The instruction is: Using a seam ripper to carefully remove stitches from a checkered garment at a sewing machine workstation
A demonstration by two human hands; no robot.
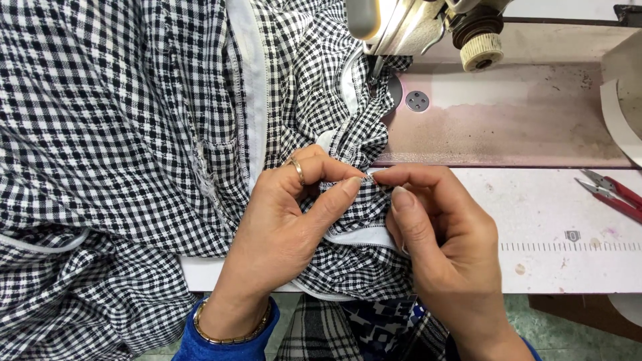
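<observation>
Two hands meet on one small fold of the black-and-white checked fabric [134, 120]: your left hand [281, 227] pinches it between thumb and forefinger, and your right hand [441, 234] closes on the same spot from 3 o'clock, fingertips almost touching the left thumb, so each grip is clenched on cloth, not released. A gold ring sits on a left finger and a bracelet [231, 331] circles that wrist above a blue cuff. Just under the pinch, at 6 o'clock, a white trim edge [361, 235] curves through the gathered cloth. Outward, the fabric spreads wide toward 9 and 11 o'clock, covering most of the surface [555, 267], with a long white stitched band [254, 80] running up toward 12. At 1 o'clock stands the sewing machine head [414, 27]; the cloth reaches up to its needle area, yet the pinched fold lies short of it, nearer you. At 3 o'clock, well apart, red-handled snips [612, 194] lie on the surface. Judging by this, some seams are already stitched, while this fold is being prepared by hand and not yet under the needle.
</observation>
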